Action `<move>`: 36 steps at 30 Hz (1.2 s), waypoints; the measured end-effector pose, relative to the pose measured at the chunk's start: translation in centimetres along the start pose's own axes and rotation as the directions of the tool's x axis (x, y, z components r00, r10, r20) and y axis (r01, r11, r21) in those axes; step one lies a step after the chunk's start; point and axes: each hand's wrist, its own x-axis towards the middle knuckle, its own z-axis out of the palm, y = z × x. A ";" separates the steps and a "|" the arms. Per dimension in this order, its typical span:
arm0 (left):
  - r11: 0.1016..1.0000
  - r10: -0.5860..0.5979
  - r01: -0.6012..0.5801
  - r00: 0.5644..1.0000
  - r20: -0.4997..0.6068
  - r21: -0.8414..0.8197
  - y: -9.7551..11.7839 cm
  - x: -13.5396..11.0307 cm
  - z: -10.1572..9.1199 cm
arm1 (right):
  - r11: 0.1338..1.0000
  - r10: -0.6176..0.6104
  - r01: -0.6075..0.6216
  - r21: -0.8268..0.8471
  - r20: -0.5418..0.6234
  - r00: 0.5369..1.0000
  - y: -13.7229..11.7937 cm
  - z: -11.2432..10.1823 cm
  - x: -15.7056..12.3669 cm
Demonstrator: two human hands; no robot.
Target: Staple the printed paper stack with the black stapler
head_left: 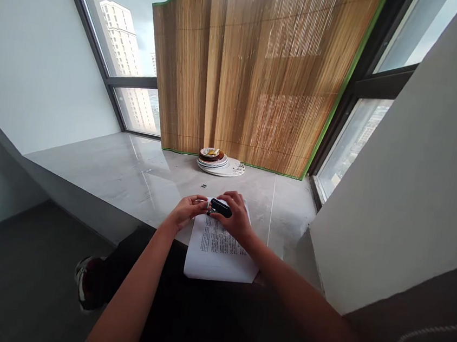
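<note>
My right hand (237,215) is closed around a small black stapler (221,208), fingers over its far side and thumb below. Its left end, with a bit of shiny metal, points at my left hand (189,209). The fingers of that hand are pinched together right at this end; what is between them is too small to make out. Beneath both hands lie printed white sheets of paper (219,262), their near edge hanging over the ledge. Two tiny dark strips (203,186) lie on the ledge just beyond the paper.
A stack of plates (213,164) stands farther back on the pale stone window ledge (102,163). Behind it hangs a bamboo blind (242,80) with green edging. A white wall (400,172) closes off the right side. My shoe (85,284) shows at lower left.
</note>
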 end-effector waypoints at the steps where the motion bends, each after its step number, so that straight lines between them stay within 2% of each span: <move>1: 0.999 -0.007 0.004 0.998 0.069 0.041 0.0 -0.2 0.3 | 0.996 -0.086 0.085 0.022 0.028 0.996 -0.5 -0.1 0.1; 3: 0.995 0.004 -0.022 0.984 0.175 0.102 0.1 -0.6 0.7 | 0.980 -0.198 0.196 0.043 0.072 0.977 -1.1 0.0 0.0; 5: 0.989 0.030 -0.061 0.974 0.225 0.132 0.1 -0.8 1.0 | 0.966 -0.258 0.256 0.035 0.090 0.962 -1.3 0.3 0.0; 12: 0.990 0.079 -0.102 0.973 0.216 0.093 0.1 -0.8 1.2 | 0.931 -0.342 0.354 -0.089 0.132 0.931 -1.3 -0.2 0.2; 16: 0.997 0.070 -0.076 0.978 0.195 0.022 0.5 -1.0 1.3 | 0.913 -0.365 0.383 -0.138 0.139 0.920 -0.9 -0.6 0.7; 19: 0.992 0.115 -0.107 0.985 0.127 -0.068 1.0 -0.9 1.2 | 0.946 -0.265 0.262 -0.190 0.012 0.964 1.3 -1.5 1.4; 21: 0.980 0.161 -0.154 0.986 0.047 -0.125 1.3 -0.8 1.0 | 0.967 -0.088 0.058 -0.249 -0.112 0.990 3.9 -2.5 1.8; 22: 0.974 0.175 -0.172 0.984 0.009 -0.146 1.4 -0.7 0.9 | 0.959 0.025 -0.070 -0.276 -0.164 0.986 5.5 -3.0 1.8; 24: 0.967 0.184 -0.190 0.982 -0.047 -0.169 1.4 -0.5 0.6 | 0.890 0.276 -0.339 -0.304 -0.232 0.933 8.6 -3.9 1.5; 26: 0.970 0.180 -0.191 0.980 -0.083 -0.151 1.2 -0.3 0.4 | 0.794 0.472 -0.517 -0.319 -0.210 0.856 11.3 -4.3 0.8; 27: 0.973 0.186 -0.198 0.977 -0.104 -0.120 1.0 -0.2 0.3 | 0.759 0.528 -0.567 -0.320 -0.206 0.824 12.2 -4.3 0.5; 28: 0.974 0.204 -0.215 0.969 -0.138 -0.068 0.8 -0.1 0.1 | 0.744 0.551 -0.586 -0.323 -0.201 0.810 12.9 -4.2 0.1; 30: 0.957 0.284 -0.261 0.927 -0.244 0.124 0.3 0.6 -0.3 | 0.758 0.534 -0.568 -0.321 -0.195 0.823 13.7 -3.7 -0.4; 32: 0.879 0.404 -0.259 0.850 -0.337 0.399 0.0 1.8 -0.8 | 0.797 0.483 -0.519 -0.307 -0.191 0.854 14.0 -3.2 -0.6; 33: 0.818 0.454 -0.229 0.820 -0.348 0.528 0.0 2.7 -1.0 | 0.816 0.461 -0.498 -0.294 -0.190 0.867 14.1 -3.0 -0.7; 34: 0.755 0.484 -0.198 0.811 -0.328 0.625 0.1 3.7 -1.3 | 0.833 0.439 -0.478 -0.278 -0.193 0.877 14.1 -2.9 -0.7; 36: 0.666 0.488 -0.192 0.843 -0.226 0.721 0.7 5.9 -1.7 | 0.860 0.400 -0.446 -0.246 -0.218 0.890 14.2 -2.8 -0.7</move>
